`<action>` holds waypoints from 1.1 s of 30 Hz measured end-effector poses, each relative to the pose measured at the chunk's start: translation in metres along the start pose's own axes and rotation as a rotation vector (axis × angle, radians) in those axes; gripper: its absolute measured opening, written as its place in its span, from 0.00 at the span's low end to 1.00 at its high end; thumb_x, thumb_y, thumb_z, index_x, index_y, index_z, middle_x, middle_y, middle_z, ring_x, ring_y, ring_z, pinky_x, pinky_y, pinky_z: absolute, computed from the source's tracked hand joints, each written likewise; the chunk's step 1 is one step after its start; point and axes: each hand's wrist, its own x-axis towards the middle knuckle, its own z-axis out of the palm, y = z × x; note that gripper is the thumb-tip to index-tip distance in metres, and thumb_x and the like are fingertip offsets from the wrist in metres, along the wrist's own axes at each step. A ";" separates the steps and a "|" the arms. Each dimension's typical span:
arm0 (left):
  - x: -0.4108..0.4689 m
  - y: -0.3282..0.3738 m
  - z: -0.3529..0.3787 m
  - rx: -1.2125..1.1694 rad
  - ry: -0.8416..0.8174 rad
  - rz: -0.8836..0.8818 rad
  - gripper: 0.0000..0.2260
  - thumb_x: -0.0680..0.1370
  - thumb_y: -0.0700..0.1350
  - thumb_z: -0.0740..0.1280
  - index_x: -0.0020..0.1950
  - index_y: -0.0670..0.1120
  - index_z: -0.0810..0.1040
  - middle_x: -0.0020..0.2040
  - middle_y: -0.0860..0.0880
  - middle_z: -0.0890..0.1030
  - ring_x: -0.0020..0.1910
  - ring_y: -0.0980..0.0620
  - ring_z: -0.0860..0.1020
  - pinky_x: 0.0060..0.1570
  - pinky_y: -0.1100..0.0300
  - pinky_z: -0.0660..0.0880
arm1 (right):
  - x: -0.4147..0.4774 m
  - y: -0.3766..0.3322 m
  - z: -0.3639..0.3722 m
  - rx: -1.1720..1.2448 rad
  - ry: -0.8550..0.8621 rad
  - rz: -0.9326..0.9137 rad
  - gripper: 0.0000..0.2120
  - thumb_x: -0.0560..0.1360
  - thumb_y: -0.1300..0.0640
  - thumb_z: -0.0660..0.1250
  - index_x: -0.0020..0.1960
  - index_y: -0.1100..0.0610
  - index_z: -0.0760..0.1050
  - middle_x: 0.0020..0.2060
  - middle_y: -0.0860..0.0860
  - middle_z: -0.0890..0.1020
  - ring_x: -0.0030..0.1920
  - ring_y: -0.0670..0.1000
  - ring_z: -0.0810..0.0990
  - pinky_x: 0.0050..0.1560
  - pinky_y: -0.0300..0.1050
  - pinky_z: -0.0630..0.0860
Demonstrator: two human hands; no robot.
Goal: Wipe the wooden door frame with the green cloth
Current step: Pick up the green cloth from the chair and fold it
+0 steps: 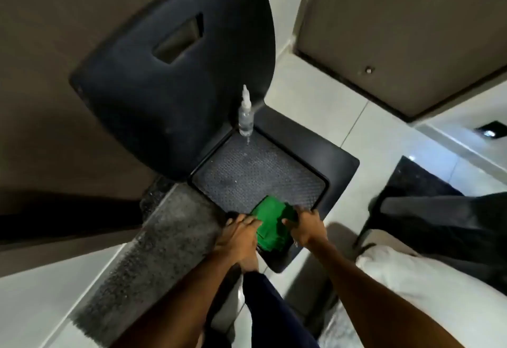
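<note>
Hands (271, 229) on green cloth (271, 224), black chair (170, 79), tiled floor (310, 101)

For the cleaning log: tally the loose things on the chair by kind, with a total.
Green cloth: 1, at the seat's front edge, with the left hand and right hand on it.
Clear bottle: 1, upright at the back of the chair seat.
Total: 2
</note>
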 end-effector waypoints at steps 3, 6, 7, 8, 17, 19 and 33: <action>0.005 0.009 0.016 0.011 -0.056 -0.035 0.24 0.78 0.46 0.60 0.74 0.53 0.63 0.77 0.52 0.62 0.73 0.49 0.63 0.69 0.52 0.61 | 0.013 -0.006 0.007 0.071 0.006 0.066 0.28 0.75 0.41 0.66 0.69 0.53 0.66 0.65 0.58 0.76 0.68 0.60 0.69 0.66 0.57 0.69; 0.004 0.009 0.025 0.000 -0.075 -0.042 0.24 0.77 0.47 0.61 0.74 0.53 0.65 0.79 0.51 0.59 0.73 0.47 0.63 0.68 0.51 0.62 | 0.020 -0.013 0.010 0.173 0.010 0.162 0.31 0.71 0.40 0.71 0.66 0.54 0.68 0.64 0.57 0.77 0.67 0.59 0.72 0.68 0.59 0.68; 0.003 0.007 0.026 -0.019 -0.071 -0.048 0.24 0.77 0.47 0.61 0.73 0.53 0.66 0.79 0.51 0.60 0.73 0.47 0.63 0.68 0.51 0.62 | 0.022 -0.013 0.012 0.199 -0.016 0.176 0.31 0.69 0.40 0.72 0.65 0.54 0.69 0.63 0.57 0.78 0.66 0.59 0.73 0.67 0.59 0.68; 0.003 0.005 0.025 -0.047 -0.058 -0.049 0.22 0.77 0.46 0.60 0.73 0.52 0.68 0.78 0.51 0.61 0.73 0.47 0.64 0.68 0.51 0.63 | 0.023 -0.014 0.012 0.203 -0.051 0.173 0.30 0.68 0.41 0.73 0.64 0.55 0.71 0.63 0.57 0.78 0.65 0.58 0.75 0.67 0.59 0.69; -0.006 -0.012 -0.011 -0.486 0.183 -0.206 0.23 0.76 0.46 0.67 0.72 0.51 0.70 0.70 0.47 0.73 0.69 0.44 0.72 0.66 0.50 0.71 | 0.004 -0.027 0.003 0.593 -0.191 -0.005 0.15 0.63 0.71 0.77 0.39 0.55 0.76 0.37 0.53 0.80 0.42 0.54 0.78 0.47 0.49 0.79; -0.015 -0.018 -0.019 -0.521 0.188 -0.225 0.30 0.75 0.51 0.69 0.75 0.51 0.64 0.73 0.46 0.70 0.71 0.44 0.69 0.67 0.50 0.69 | -0.006 -0.035 -0.004 0.603 -0.243 -0.121 0.17 0.62 0.73 0.77 0.37 0.54 0.75 0.34 0.51 0.77 0.39 0.51 0.76 0.43 0.45 0.75; -0.215 -0.092 -0.090 -0.804 0.746 -0.519 0.20 0.76 0.56 0.68 0.63 0.47 0.75 0.56 0.46 0.83 0.58 0.44 0.80 0.58 0.50 0.76 | -0.129 -0.225 0.006 0.777 -0.212 -0.467 0.15 0.70 0.66 0.75 0.53 0.61 0.74 0.46 0.57 0.81 0.43 0.51 0.80 0.37 0.35 0.79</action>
